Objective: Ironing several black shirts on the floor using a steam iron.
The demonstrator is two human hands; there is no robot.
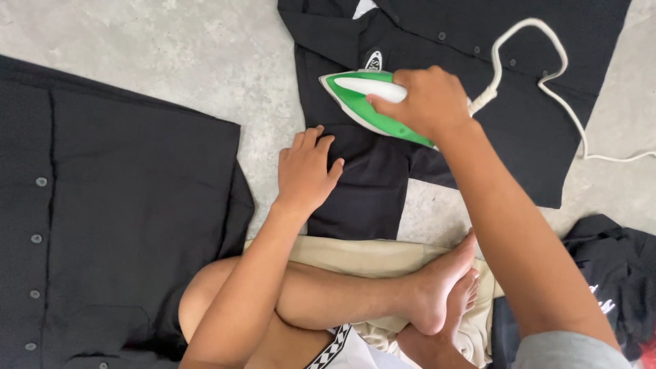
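A green and white clothes iron [359, 102] rests on a black buttoned shirt [519, 75] spread on the grey concrete floor. My right hand [424, 102] grips the iron's white handle. My left hand [306, 171] lies flat, fingers together, on the shirt's short sleeve [362, 195] just below and left of the iron, pressing the cloth down. The iron's tip points left, toward the sleeve's edge. A white cord [547, 68] runs from the iron's back across the shirt to the right.
A second black buttoned shirt [116, 219] lies spread at the left. Beige cloth [369, 256] lies under my crossed bare legs [355, 297] at the bottom. Another dark garment [608, 273] sits at the lower right. Bare concrete floor [171, 48] shows at the upper left.
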